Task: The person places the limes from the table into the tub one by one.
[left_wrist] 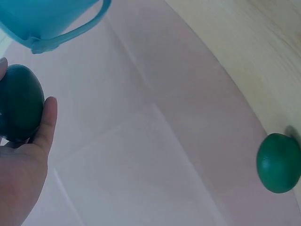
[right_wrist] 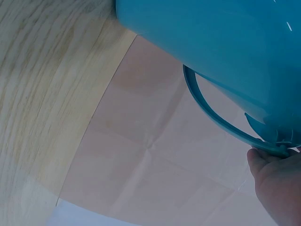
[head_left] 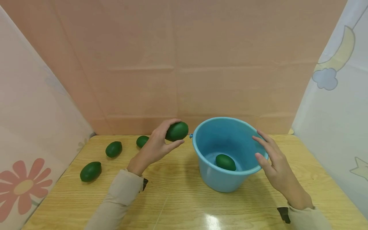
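Note:
My left hand (head_left: 156, 143) grips a dark green fruit (head_left: 177, 131), lemon- or mango-shaped, between thumb and fingers. It is held left of the blue bucket (head_left: 221, 182), near the rim's height. Another such green fruit (head_left: 225, 162) lies on the bucket's floor. At the bucket's right side, my right hand (head_left: 277, 166) holds the rim, with fingers and thumb reaching over it. In the right wrist view, fingertips of the right hand (right_wrist: 280, 186) touch the bucket near the end of its handle (right_wrist: 221, 122).
Loose green fruits lie on the wooden table (head_left: 172, 204) at the left: one in front (head_left: 90, 171), one farther back (head_left: 113, 149), and one partly behind the left hand (head_left: 142, 141). Cloth-like sheets enclose the table, pinkish at the back (head_left: 172, 64) and patterned at the sides.

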`<state>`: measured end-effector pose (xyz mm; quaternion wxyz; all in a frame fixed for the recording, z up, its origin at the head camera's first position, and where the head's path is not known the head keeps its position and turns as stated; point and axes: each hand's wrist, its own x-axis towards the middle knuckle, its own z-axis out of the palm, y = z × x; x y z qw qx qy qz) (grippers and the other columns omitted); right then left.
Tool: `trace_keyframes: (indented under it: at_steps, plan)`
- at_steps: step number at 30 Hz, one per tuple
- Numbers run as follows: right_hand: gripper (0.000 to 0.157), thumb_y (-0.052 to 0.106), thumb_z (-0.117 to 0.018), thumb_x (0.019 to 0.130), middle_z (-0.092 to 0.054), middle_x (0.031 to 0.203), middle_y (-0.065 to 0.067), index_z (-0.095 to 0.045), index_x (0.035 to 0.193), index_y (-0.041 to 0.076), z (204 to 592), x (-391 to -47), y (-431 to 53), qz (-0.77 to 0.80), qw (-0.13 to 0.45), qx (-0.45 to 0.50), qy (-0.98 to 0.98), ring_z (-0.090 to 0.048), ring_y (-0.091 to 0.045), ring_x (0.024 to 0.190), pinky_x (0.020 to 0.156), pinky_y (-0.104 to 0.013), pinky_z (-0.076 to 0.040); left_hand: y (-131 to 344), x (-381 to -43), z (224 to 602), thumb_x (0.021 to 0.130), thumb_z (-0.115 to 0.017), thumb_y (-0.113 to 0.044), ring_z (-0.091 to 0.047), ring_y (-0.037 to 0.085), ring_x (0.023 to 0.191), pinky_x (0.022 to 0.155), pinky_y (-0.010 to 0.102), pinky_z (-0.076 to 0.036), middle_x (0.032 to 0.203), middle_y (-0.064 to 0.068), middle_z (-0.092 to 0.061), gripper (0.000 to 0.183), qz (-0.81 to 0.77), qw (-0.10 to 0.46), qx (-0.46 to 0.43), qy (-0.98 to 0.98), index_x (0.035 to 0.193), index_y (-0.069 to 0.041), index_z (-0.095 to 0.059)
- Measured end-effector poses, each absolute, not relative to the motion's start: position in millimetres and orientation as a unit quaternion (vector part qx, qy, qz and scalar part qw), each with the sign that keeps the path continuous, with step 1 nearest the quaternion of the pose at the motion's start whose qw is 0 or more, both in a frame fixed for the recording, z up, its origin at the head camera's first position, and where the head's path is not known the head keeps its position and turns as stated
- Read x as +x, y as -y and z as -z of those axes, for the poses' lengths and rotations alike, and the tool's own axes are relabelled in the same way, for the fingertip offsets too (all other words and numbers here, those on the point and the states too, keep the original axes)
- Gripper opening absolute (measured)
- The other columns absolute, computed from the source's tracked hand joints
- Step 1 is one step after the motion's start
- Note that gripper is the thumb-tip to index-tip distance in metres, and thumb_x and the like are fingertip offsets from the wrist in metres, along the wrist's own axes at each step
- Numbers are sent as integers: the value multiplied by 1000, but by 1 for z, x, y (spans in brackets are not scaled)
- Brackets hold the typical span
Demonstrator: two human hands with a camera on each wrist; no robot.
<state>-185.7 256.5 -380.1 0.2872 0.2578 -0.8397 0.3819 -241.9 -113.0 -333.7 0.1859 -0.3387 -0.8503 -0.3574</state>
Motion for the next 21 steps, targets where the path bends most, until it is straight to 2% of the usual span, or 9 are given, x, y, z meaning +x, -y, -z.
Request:
trace_keyframes:
  at_steps: [8, 15, 21]
  plan:
    - [49, 0, -52, 94, -37, 157, -8, -51, 142, 3, 381, -187, -257, -384, 287, 259, 839, -30, -2, 145, 105, -3, -27, 103, -236, 325, 84, -80, -13, -59, 26, 117, 92, 42, -56, 134, 12, -56, 66, 367, 186, -355, 840, 140, -5, -47]
    - [48, 1, -52, 94, -39, 154, -18, -52, 141, 3, 382, -188, -257, -383, 292, 262, 836, -31, -3, 145, 106, -4, -26, 91, -236, 323, 84, -80, -14, -58, 24, 118, 95, 40, -55, 134, 11, -56, 65, 367, 184, -369, 834, 140, -6, -47]
    - [48, 1, -52, 94, -39, 154, -20, -52, 142, 3, 381, -188, -257, -383, 292, 261, 837, -31, -2, 145, 105, -3, -27, 80, -235, 320, 84, -80, -15, -57, 22, 120, 98, 38, -54, 136, 9, -55, 65, 368, 177, -383, 829, 140, -6, -48]
